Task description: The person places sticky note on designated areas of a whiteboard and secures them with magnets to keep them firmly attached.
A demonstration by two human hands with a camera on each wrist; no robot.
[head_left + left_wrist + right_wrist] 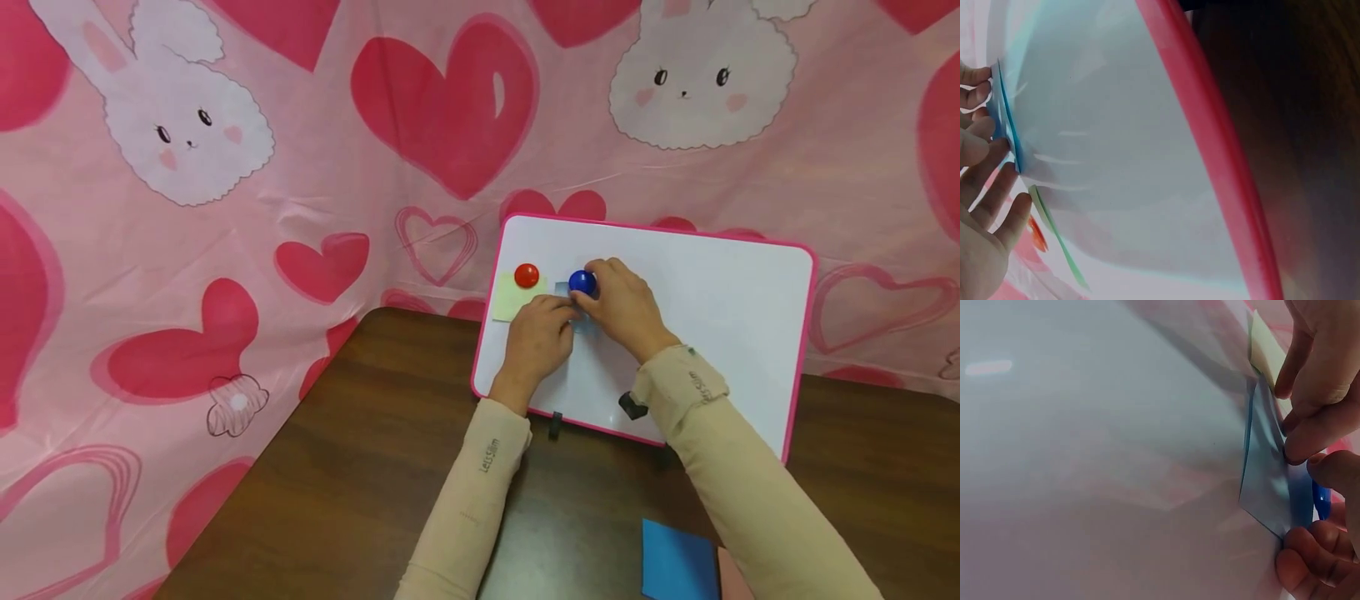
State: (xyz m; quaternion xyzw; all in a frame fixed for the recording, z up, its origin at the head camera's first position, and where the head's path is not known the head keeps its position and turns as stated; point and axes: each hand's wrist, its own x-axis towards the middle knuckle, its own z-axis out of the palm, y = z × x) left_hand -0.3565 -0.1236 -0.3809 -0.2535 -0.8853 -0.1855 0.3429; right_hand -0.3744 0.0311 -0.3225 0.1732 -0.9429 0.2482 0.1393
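Observation:
My right hand (624,307) pinches a round blue magnet (582,283) between thumb and fingers, at the upper left of a pink-framed whiteboard (735,333). Under the magnet is a blue sticky note (1266,481), with its lower part lifted off the board in the right wrist view. Beside it, my left hand (537,335) touches the note with fingers mostly straight, its fingertips close to the magnet. To the left, a round red magnet (527,276) sits at the top of a pale yellow-green sticky note (508,302) on the board.
The whiteboard leans back on a dark wooden table (375,467). Small black clips (555,426) show at its lower edge. A blue square note (678,560) and a pink note (733,577) lie at the front, partly by my right sleeve. Behind hangs a pink heart-patterned cloth (315,183).

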